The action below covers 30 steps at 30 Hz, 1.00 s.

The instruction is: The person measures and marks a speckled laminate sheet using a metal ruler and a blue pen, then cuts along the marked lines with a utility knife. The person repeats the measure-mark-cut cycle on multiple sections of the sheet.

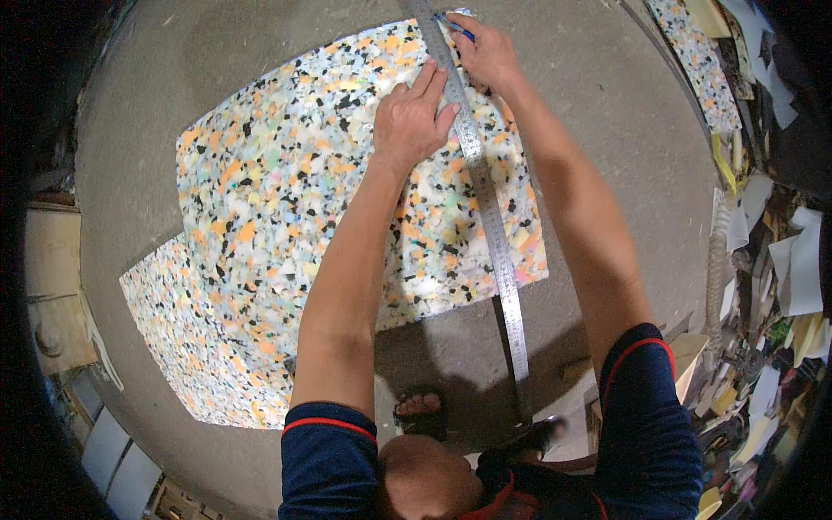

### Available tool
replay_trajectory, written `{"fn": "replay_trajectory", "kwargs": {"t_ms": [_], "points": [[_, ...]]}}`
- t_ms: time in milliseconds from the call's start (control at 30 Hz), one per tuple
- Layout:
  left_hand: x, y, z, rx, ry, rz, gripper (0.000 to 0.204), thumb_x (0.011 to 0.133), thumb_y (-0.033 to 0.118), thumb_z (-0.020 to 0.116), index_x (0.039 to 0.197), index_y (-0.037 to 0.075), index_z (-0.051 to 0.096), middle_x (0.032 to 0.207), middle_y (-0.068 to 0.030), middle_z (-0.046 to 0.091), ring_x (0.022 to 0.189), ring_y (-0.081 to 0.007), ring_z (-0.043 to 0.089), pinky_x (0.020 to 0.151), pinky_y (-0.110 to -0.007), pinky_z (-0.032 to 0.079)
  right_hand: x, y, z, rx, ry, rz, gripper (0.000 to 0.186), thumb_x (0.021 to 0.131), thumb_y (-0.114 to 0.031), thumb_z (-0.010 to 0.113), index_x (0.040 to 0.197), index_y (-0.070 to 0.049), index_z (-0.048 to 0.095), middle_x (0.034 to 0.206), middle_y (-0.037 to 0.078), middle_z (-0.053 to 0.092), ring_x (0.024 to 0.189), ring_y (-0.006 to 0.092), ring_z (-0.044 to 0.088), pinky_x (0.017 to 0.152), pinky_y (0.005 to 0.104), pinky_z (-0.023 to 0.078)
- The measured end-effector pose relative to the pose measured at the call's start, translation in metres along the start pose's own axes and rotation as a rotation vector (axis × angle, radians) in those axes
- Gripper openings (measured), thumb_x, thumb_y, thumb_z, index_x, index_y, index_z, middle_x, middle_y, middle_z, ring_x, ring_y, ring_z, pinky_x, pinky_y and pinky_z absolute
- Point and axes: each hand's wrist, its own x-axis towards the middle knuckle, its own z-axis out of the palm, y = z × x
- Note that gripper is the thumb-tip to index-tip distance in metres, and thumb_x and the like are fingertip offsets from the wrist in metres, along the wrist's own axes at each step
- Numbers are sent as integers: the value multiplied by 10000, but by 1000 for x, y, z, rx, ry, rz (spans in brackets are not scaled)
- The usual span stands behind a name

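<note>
White, orange and black speckled foam sheet (286,173) lay on grey concrete floor (607,78) | long silver metal ruler (487,204) crossed it, seemingly as straightedge | left hand (409,123): grip unclenched, pressed at ruler, likely steadying | right hand (487,56): grip closed around slim blue tool (466,35)

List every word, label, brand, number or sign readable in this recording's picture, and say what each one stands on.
No text here can be read.
Steel ruler: fine markings along its length, too small and blurred to read.
Blue tool in the right hand: too small to tell any lettering.
Speckled foam sheet: colour flecks, no lettering seen.
Navy sleeve: red trim, no lettering seen.
</note>
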Motion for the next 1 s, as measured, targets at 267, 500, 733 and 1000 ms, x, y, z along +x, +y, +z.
{"fn": "replay_trajectory", "kwargs": {"t_ms": [267, 500, 733, 1000], "points": [[0, -1, 3, 65, -14, -22, 571, 947, 419, 630, 1431, 123, 568, 1519, -60, 528, 989, -314, 675, 893, -411, 553, -4, -19, -35, 12, -307, 199, 353, 985, -223, 582, 1324, -172, 668, 1044, 218, 732, 951, 380, 719, 869, 471, 568], [-5, 0, 12, 76, -69, -34, 580, 972, 472, 562, 1458, 156, 546, 1536, -44, 509, 1069, -343, 666, 954, -452, 542, -100, -31, -86, -42, -237, -93, 298, 980, -183, 584, 1242, -124, 713, 1049, 233, 727, 948, 405, 713, 871, 479, 569], [0, 9, 18, 19, -68, -24, 574, 970, 350, 525, 1456, 46, 504, 1522, -184, 494, 1234, -421, 584, 1082, -486, 459, -235, -36, -134, 17, -312, -66, 304, 975, -86, 585, 1272, -58, 643, 1072, 190, 721, 914, 366, 713, 803, 443, 587], [3, 27, 11, 35, 21, 42, 521, 948, 330, 585, 1386, 48, 574, 1462, -174, 552, 1154, -412, 623, 1001, -467, 514, -349, -79, -189, -19, -367, 100, 389, 913, 0, 651, 1296, -63, 632, 1162, 168, 703, 1032, 349, 704, 851, 428, 602]]}}
